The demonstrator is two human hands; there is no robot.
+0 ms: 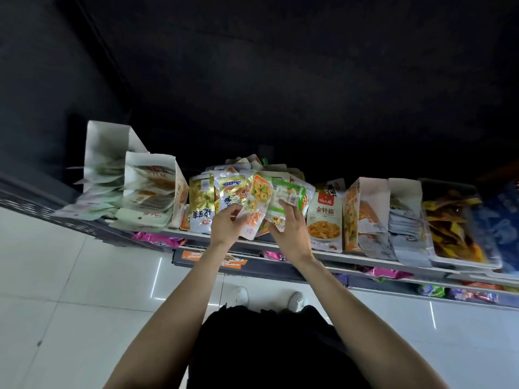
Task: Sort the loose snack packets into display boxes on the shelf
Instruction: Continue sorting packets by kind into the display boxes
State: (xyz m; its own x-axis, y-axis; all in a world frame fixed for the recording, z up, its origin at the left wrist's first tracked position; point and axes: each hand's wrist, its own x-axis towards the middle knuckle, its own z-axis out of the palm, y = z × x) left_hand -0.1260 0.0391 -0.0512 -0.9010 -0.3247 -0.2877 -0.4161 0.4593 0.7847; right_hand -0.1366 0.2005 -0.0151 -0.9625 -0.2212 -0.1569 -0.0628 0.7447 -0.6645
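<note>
A: How are the fingers (234,210) of the left hand (226,226) placed?

B: They are curled, and a flat white plastic packet with orange print (257,209) is pinched at its left edge between thumb and fingers. The packet is held upright, just above the front lip of the grey metal shelf (365,258).

A: And the right hand (289,231)?

B: Its fingers are bent over a white packet with green edging (286,196), which is gripped at the lower part. The two held packets are seen touching, the green one partly behind the orange one.

A: What is found beyond the hands?

B: A loose heap of mixed foil snack packets (252,167) is piled on the shelf directly behind both hands. To the left, two white cardboard display boxes (151,189) are stood, filled with stacked pale packets. To the right, a standing pouch with an orange noodle picture (325,220) is seen, then further white display boxes (365,217), and a tray of yellow and dark wrappers (452,228) at the far end.

A: Below?

B: A glossy white tiled floor (70,290) and two white shoes (241,296) are visible.
</note>
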